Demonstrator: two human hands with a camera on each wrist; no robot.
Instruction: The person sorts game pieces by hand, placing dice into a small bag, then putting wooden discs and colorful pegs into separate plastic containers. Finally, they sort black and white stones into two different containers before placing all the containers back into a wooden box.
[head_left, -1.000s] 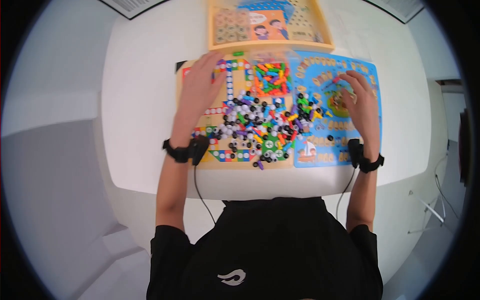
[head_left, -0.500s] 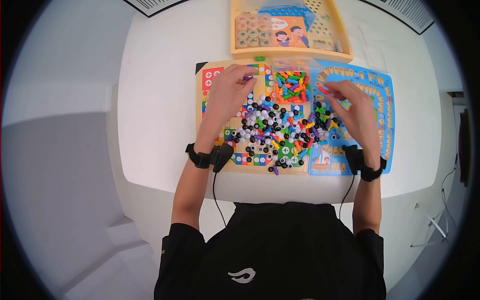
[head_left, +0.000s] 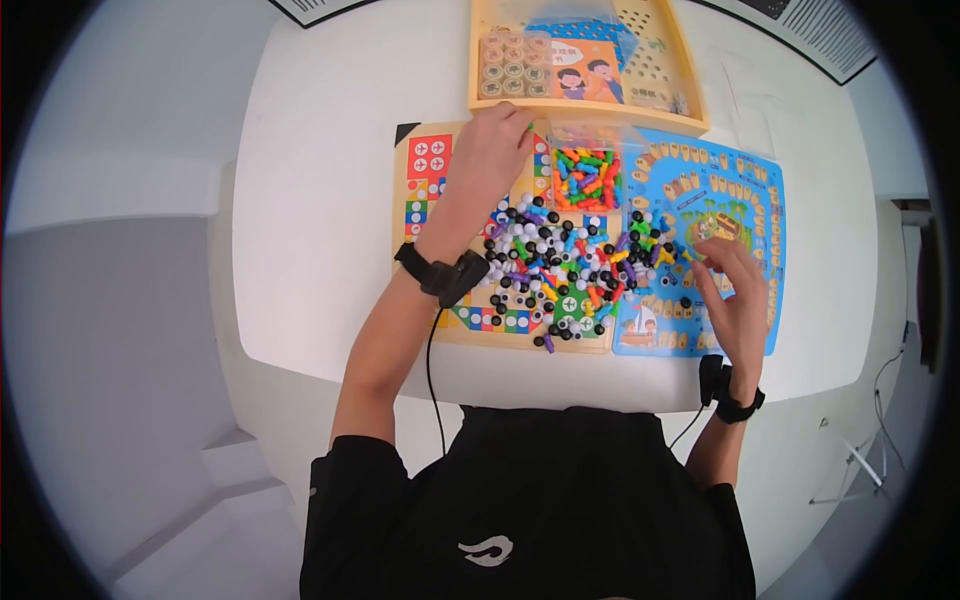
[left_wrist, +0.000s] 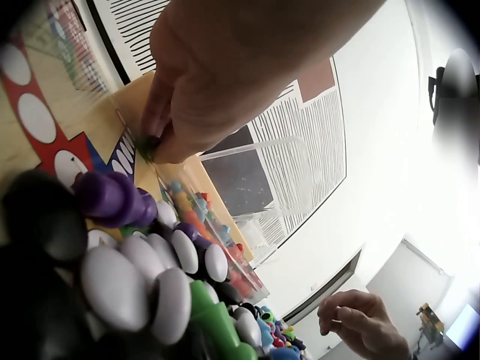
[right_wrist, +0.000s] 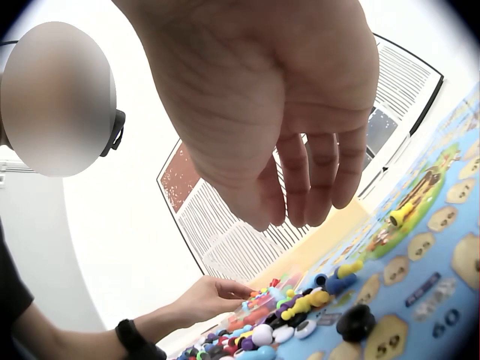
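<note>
In the head view my left hand (head_left: 492, 150) reaches to the back of the ludo-style board (head_left: 420, 265), beside the wooden box. Its thumb and fingers pinch a small green peg (left_wrist: 147, 145), mostly covered by the fingertips in the left wrist view. My right hand (head_left: 738, 295) hovers over the blue game board (head_left: 650, 290), fingers loosely bent with nothing visible between them. Near its fingertips lie a few yellow pegs (right_wrist: 307, 304). A clear plastic box (head_left: 586, 182) of coloured pegs stands between the hands. Black and white pieces (head_left: 540, 245) mixed with pegs are heaped in front of it.
Behind the boards stands a wooden box (head_left: 590, 112) with round Chinese chess pieces (head_left: 514, 70), an orange booklet (head_left: 590, 85) and a blue perforated sheet (head_left: 590, 30). A thin clear plastic bag (head_left: 745, 100) lies right of it. The white table (head_left: 310, 200) surrounds the boards.
My left hand has moved back from near the clear box to the green peg by the wooden box. The right hand, which held a red peg, has come toward the body without it.
</note>
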